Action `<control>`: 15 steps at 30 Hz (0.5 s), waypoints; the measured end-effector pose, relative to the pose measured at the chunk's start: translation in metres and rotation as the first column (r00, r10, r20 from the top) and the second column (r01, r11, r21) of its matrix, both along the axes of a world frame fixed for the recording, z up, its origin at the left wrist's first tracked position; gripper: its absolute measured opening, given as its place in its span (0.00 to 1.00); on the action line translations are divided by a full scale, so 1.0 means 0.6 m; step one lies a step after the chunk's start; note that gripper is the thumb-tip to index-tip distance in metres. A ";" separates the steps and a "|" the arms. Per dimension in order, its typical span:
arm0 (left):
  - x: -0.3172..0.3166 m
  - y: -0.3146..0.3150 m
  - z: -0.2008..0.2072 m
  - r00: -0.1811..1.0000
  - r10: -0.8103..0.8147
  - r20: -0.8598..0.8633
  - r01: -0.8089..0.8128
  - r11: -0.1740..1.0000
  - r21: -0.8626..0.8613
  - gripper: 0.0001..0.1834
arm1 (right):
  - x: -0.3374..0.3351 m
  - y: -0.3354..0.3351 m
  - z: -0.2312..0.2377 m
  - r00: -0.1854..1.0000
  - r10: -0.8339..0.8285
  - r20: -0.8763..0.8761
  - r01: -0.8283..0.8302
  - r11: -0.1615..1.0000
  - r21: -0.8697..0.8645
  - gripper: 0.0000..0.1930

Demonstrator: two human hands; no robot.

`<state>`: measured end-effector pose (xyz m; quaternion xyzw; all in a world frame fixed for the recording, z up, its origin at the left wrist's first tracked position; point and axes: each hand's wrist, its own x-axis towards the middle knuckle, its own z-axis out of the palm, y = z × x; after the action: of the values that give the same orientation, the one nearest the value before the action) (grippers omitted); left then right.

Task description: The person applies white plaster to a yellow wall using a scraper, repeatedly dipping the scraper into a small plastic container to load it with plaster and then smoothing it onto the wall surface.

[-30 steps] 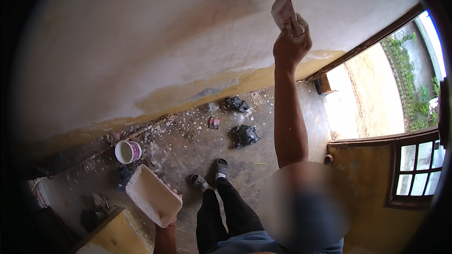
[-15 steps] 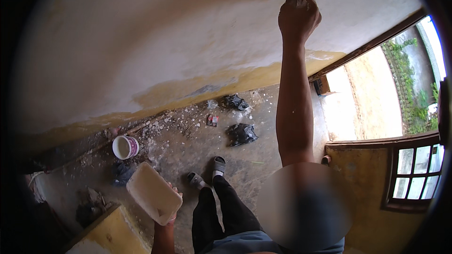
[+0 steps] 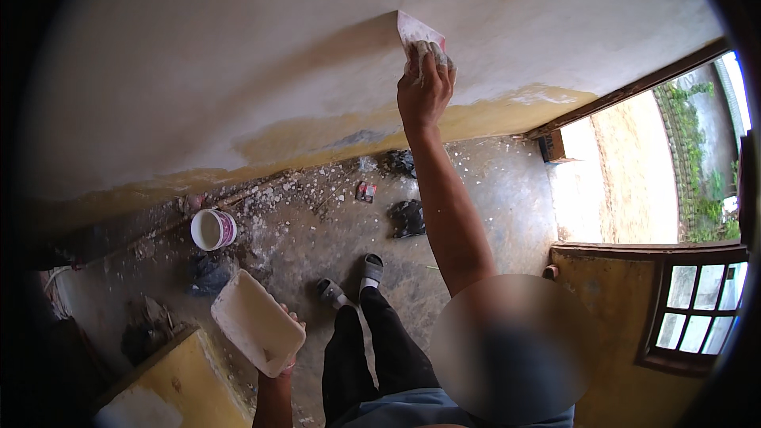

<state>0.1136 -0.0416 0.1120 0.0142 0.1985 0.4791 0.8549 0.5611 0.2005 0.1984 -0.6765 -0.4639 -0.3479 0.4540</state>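
Right grip (image 3: 426, 89), clenched on a scraper (image 3: 417, 31), has swung down-left; left grip (image 3: 295, 319) clasps a tray (image 3: 255, 319).

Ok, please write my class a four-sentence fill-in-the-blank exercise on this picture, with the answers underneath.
1. The white, rectangular, open-topped tray is held in the person's ____ hand.
2. The fingers of the right hand grip a thin, flat, white-smeared blade in front of the ____.
3. The round white bucket with a purple band stands on the ____.
4. The person wears grey open-toed sandals and trousers coloured ____.

Missing words: left; wall; floor; black.
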 end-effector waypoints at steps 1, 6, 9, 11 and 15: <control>-0.002 -0.002 -0.001 1.000 -0.004 0.002 0.004 1.000 0.016 0.40 | 0.001 -0.004 -0.022 1.000 0.001 0.001 -0.001 1.000 -0.003 0.09; -0.009 0.000 0.002 0.999 0.009 -0.040 -0.011 0.999 -0.050 0.40 | -0.021 -0.051 -0.150 0.856 -0.021 -0.517 -0.179 0.925 -0.335 0.12; -0.006 0.006 0.002 0.999 -0.024 -0.027 0.024 1.000 -0.017 0.37 | -0.028 -0.074 -0.199 0.434 0.081 -0.897 -0.182 0.983 0.000 0.14; -0.011 0.003 -0.006 0.997 -0.044 -0.060 0.043 0.999 -0.018 0.33 | -0.037 -0.084 -0.217 -0.108 0.278 -0.955 0.012 0.960 0.278 0.16; -0.025 -0.003 -0.020 0.999 -0.008 -0.052 0.005 0.999 -0.046 0.36 | -0.066 -0.082 -0.163 0.454 -0.169 -0.875 -0.246 0.920 -0.305 0.21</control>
<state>0.0985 -0.0436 0.1001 0.0079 0.2317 0.4711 0.8511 0.5213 0.1512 0.1008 -0.8219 -0.2323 0.1675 0.4923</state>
